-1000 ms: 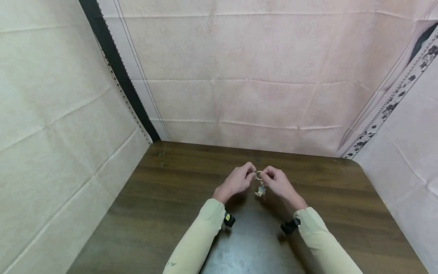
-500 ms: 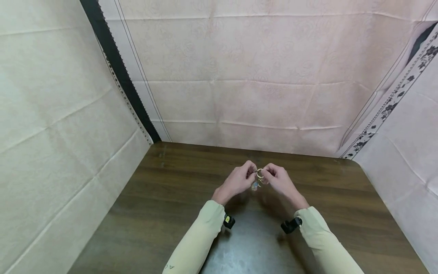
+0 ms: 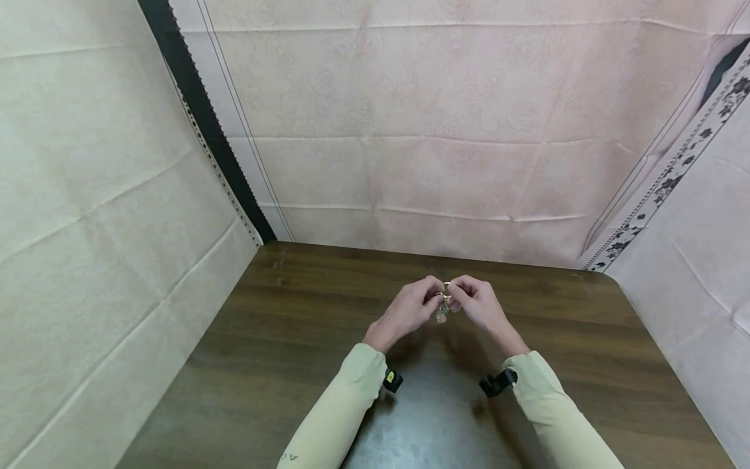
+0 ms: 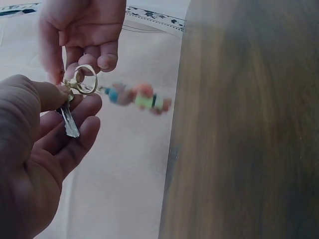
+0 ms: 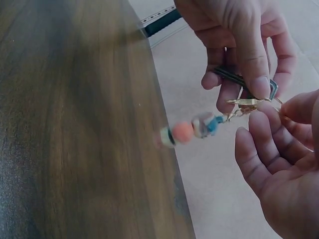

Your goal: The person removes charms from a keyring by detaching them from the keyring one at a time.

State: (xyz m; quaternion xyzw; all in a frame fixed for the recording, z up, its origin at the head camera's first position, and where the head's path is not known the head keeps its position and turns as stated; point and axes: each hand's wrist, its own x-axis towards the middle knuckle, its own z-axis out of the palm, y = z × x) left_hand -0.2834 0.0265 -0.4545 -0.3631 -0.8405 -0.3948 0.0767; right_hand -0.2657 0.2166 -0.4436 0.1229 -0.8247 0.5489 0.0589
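Note:
My left hand (image 3: 412,305) pinches a metal key (image 4: 70,122) between thumb and fingers; the blade sticks out past the fingertips. Facing it, my right hand (image 3: 479,306) pinches a gold key ring (image 4: 86,79) by its edge. The key's head sits right at the ring, partly hidden by the left thumb. From the ring's short gold chain hangs a beaded charm (image 5: 184,132) in blue, orange and pale green, blurred in both wrist views. In the head view the fingertips of both hands nearly meet, with the charm dangling below them.
Beneath the hands lies a brown wooden table (image 3: 281,365). Pale cloth (image 3: 445,130) hangs behind its far edge and at both sides. Each wrist carries a small black camera, such as the right one (image 3: 497,383).
The ring has turned from facing the head camera to nearly edge-on, and the hands have drawn slightly closer. The charm has swung left, then partly back.

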